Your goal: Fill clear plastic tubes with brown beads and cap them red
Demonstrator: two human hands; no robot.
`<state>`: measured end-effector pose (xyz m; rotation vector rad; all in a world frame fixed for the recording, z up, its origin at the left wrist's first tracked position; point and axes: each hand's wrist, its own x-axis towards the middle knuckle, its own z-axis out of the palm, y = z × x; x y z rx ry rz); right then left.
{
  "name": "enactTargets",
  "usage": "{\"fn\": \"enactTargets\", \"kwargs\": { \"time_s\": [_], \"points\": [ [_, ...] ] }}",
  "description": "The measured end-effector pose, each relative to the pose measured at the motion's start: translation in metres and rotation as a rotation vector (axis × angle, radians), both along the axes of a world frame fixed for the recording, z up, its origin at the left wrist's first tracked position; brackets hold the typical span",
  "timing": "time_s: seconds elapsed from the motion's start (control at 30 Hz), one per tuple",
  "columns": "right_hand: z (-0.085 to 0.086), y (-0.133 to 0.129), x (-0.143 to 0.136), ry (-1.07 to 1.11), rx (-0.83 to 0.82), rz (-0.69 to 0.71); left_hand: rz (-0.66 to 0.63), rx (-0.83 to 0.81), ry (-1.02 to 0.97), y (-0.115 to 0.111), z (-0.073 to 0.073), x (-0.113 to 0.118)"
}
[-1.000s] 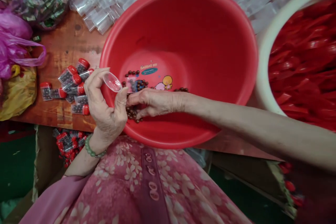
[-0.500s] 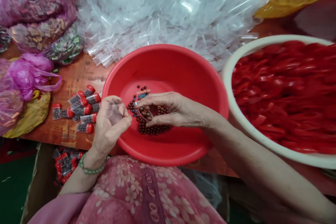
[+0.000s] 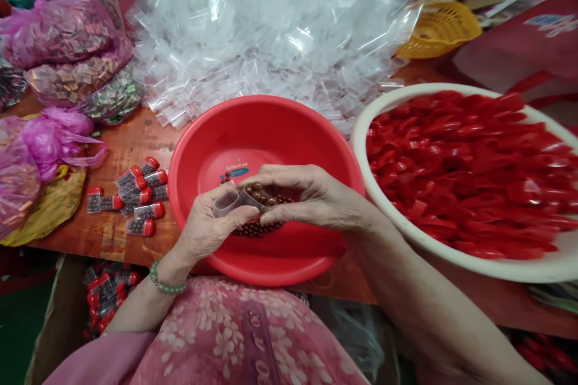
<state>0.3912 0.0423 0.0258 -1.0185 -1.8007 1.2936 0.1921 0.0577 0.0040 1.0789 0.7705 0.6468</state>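
Over a red plastic basin (image 3: 280,271), both hands are brought together. My left hand (image 3: 201,230) is closed round a small clear plastic container (image 3: 224,203) whose open mouth faces up and to the right. Between the thumb and fingers of my right hand (image 3: 316,197) is a small clear cup (image 3: 250,200) filled with brown beads (image 3: 259,194). The cup is tilted, and its edge meets the container's mouth. More loose brown beads (image 3: 253,230) lie on the basin floor, partly hidden by my hands.
Several filled red-capped containers (image 3: 136,195) lie left of the basin, with more in a box (image 3: 45,325) below. Clear empty containers (image 3: 271,42) are heaped behind. Right stands a white tub (image 3: 361,150) of red plastic pieces (image 3: 460,174). Filled bags (image 3: 67,30) and a yellow basket (image 3: 442,27) are farther back.
My hands have come together, so the bead-filled cup now meets the clear container's mouth. The view has shifted, and the white tub appears farther left.
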Motion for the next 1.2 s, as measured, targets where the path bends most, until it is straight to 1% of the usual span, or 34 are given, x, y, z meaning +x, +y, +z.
{"fn": "enactTargets", "kwargs": {
  "time_s": [0.07,0.13,0.2,0.27,0.4,0.47,0.6,0.67,0.83,1.0,1.1,1.2],
  "points": [
    [0.0,-0.001,-0.002,0.043,-0.013,-0.042,0.003,0.025,0.023,0.001,0.0,-0.001],
    [0.0,-0.001,-0.004,0.062,0.022,-0.082,0.008,0.029,0.045,0.002,-0.001,-0.002],
    [-0.001,-0.003,-0.005,0.092,0.07,-0.135,0.042,0.022,0.069,0.002,-0.002,-0.003],
    [-0.003,-0.005,-0.006,0.152,0.085,-0.215,0.088,0.013,0.09,0.003,-0.004,-0.004],
    [-0.007,-0.009,-0.007,0.194,0.016,-0.318,0.114,0.003,0.107,0.002,-0.007,-0.005],
    [-0.008,-0.007,-0.009,0.171,0.004,-0.319,0.106,0.007,0.083,0.003,-0.007,-0.005],
    [-0.008,0.0,-0.012,0.054,0.107,-0.24,0.098,0.004,0.035,0.003,-0.006,-0.004],
    [-0.009,0.002,-0.013,0.04,0.132,-0.229,0.092,0.001,0.041,0.002,-0.007,-0.004],
    [-0.01,-0.002,-0.013,0.086,0.064,-0.235,0.103,0.03,0.103,0.002,-0.012,-0.005],
    [-0.009,-0.003,-0.012,0.048,0.069,-0.213,0.09,0.058,0.138,0.002,-0.012,-0.004],
    [-0.01,-0.002,-0.012,0.049,0.059,-0.232,0.085,0.058,0.132,0.003,-0.012,-0.003],
    [-0.011,-0.001,-0.012,0.037,0.062,-0.212,0.095,0.054,0.1,0.003,-0.012,-0.003]
  ]
}}
